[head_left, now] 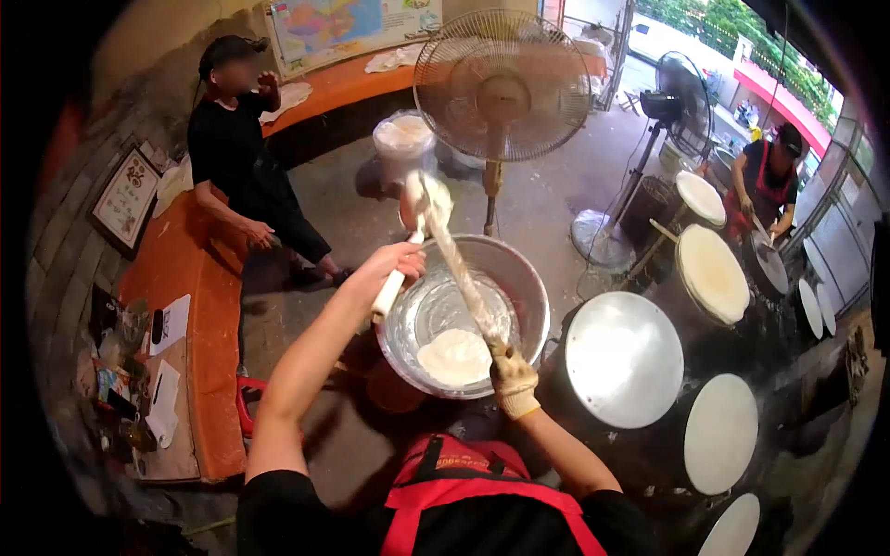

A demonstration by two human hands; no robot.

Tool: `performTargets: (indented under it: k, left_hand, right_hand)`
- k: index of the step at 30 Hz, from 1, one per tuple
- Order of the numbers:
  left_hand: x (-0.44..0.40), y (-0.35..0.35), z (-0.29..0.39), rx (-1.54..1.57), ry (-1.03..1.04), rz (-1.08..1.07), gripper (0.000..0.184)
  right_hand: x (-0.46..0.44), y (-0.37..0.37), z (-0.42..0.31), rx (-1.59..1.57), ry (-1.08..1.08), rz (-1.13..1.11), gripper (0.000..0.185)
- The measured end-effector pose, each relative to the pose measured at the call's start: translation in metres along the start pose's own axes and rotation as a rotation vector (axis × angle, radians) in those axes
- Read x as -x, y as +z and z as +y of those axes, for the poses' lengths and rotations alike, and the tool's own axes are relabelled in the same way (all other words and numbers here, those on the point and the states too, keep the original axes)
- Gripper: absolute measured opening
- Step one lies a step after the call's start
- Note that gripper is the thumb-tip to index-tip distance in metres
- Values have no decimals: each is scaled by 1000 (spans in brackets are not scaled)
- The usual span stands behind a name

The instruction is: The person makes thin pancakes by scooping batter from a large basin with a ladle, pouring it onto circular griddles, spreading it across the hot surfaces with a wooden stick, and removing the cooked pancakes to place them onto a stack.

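My left hand [397, 263] is closed round a white-handled tool [387, 295]; its head is up against dough, and I cannot make out its kind. A gloved right hand [513, 375], mine, grips the lower end of a long dough-coated stick [466, 289]. The stick slants up and away, crossing over a big metal bowl [540, 310]. White sticky dough [434, 199] clings round its upper end, where the tool meets it. Inside the bowl lies a smooth lump of pale dough [454, 358], and smears coat the wall.
A standing fan [501, 88] rises beyond the bowl, near a covered white bucket [404, 139]. To the right are a round metal lid [624, 360] and several round griddles, one with a pale flatbread [712, 273]. One person [250, 157] stands left; another [774, 176] works far right.
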State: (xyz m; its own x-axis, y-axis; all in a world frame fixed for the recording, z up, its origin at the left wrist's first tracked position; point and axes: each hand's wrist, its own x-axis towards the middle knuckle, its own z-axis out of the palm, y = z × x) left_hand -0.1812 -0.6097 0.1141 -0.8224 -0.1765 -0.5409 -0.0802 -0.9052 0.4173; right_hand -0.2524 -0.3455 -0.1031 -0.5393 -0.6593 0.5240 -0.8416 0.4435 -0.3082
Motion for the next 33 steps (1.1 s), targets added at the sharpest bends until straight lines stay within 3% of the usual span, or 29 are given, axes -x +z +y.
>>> performTargets:
  k: [1, 4, 5, 6, 7, 8, 10, 12, 16, 18, 19, 20, 21, 22, 24, 26, 27, 29, 32, 33]
  left_hand:
    - [-15, -22, 7, 27, -77, 5, 10]
    - [-56, -84, 14, 162, -204, -44, 12]
    - [-30, -69, 0, -82, -57, -152, 15]
    - [-45, -89, -6, -319, 68, -67, 19]
    - [-50, -85, -27, -603, 199, 137, 14]
    - [-37, -75, -47, -652, 317, 134, 8]
    - [-61, -75, -55, -708, 115, 282, 8]
    - [-102, -84, -42, -342, -319, 135, 9]
    - [-117, -20, -73, -41, -669, -38, 9]
    - [-121, 16, -91, -11, -780, -215, 14]
    - [-117, 41, -102, -133, -735, -245, 14]
    - [-112, 68, -116, -251, -684, -277, 14]
    - [-110, 95, -135, -430, -614, -289, 13]
    - [-108, 117, -156, -756, -392, -295, 7]
    - [-109, 144, -198, -1150, -8, -349, 14]
    - [-118, 163, -233, -1690, 540, -436, 25]
    - [-128, 164, -252, -1753, 1097, -672, 31]
    - [-125, 177, -288, -1958, 943, -644, 24]
    - [-138, 170, -343, -2006, 913, -613, 22]
    - [-144, 166, -360, -1982, 883, -581, 21]
  right_hand:
    - [18, 13, -2, 59, 54, -173, 52]
    - [80, -9, 21, 37, 62, -354, 55]
    - [102, -19, 36, 71, 74, -440, 56]
    - [125, -35, 50, 122, 34, -343, 57]
    - [137, -61, 59, 180, 96, -411, 62]
    - [157, -72, 67, 220, 219, -553, 69]
    - [182, -100, 52, 180, 451, -441, 72]
    - [189, -108, 43, 89, 474, -126, 73]
    - [169, -116, 37, -68, 739, 40, 48]
    - [163, -124, 43, -214, 949, -2, 37]
    - [154, -137, 42, -283, 869, 109, 33]
    - [148, -153, 49, -329, 836, 13, 44]
    - [145, -168, 60, -346, 770, -5, 44]
    - [140, -180, 69, -362, 707, -21, 43]
    - [117, -207, 69, -215, 474, 142, 48]
    - [107, -234, 77, 239, 324, 194, 52]
    - [107, -237, 87, 334, 401, 212, 52]
    - [112, -250, 101, 451, 599, 157, 49]
    - [147, -273, 114, -6, 991, 122, 42]
    - [180, -251, 136, -255, 1052, 240, 40]
